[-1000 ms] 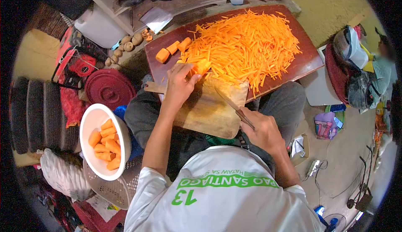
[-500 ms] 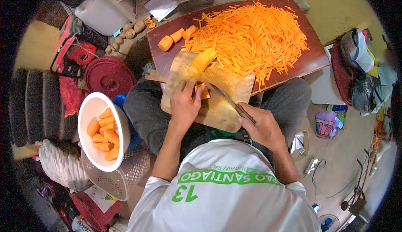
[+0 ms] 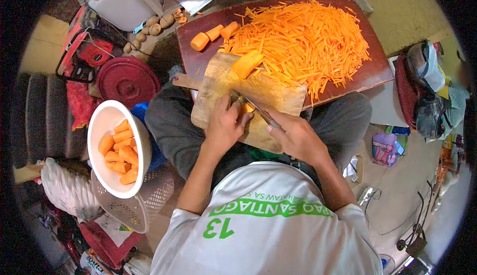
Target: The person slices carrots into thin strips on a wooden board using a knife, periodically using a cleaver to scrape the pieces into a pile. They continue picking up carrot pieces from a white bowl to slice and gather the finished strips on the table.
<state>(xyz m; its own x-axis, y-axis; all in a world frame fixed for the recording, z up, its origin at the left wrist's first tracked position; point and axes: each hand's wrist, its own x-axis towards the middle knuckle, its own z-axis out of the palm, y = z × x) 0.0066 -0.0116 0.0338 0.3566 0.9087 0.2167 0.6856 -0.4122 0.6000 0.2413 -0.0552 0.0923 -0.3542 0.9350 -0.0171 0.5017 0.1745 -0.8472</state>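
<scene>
My left hand (image 3: 226, 122) presses an orange carrot piece (image 3: 247, 107) onto the wooden cutting board (image 3: 271, 137), its fingers partly hiding the piece. In my right hand (image 3: 296, 135) is the handle of a knife (image 3: 263, 113), whose blade lies at the carrot piece, close to my left fingertips. Farther up the board rests a stack of carrot slices (image 3: 247, 64). Beyond it, a large heap of carrot strips (image 3: 308, 46) covers much of the dark red board (image 3: 194, 65). Several peeled carrot chunks (image 3: 200, 41) sit at that board's left corner.
A white bowl of peeled carrots (image 3: 94, 148) stands at the left, above a perforated basket (image 3: 144, 214). Behind it are a dark red lid (image 3: 128, 80) and several potatoes (image 3: 154, 29). A purple bag (image 3: 385, 149) lies on the floor at the right.
My right hand has moved left with the knife, bringing the blade from beside the carrot piece onto it. My left hand has shifted slightly right. The whole view has shifted a little.
</scene>
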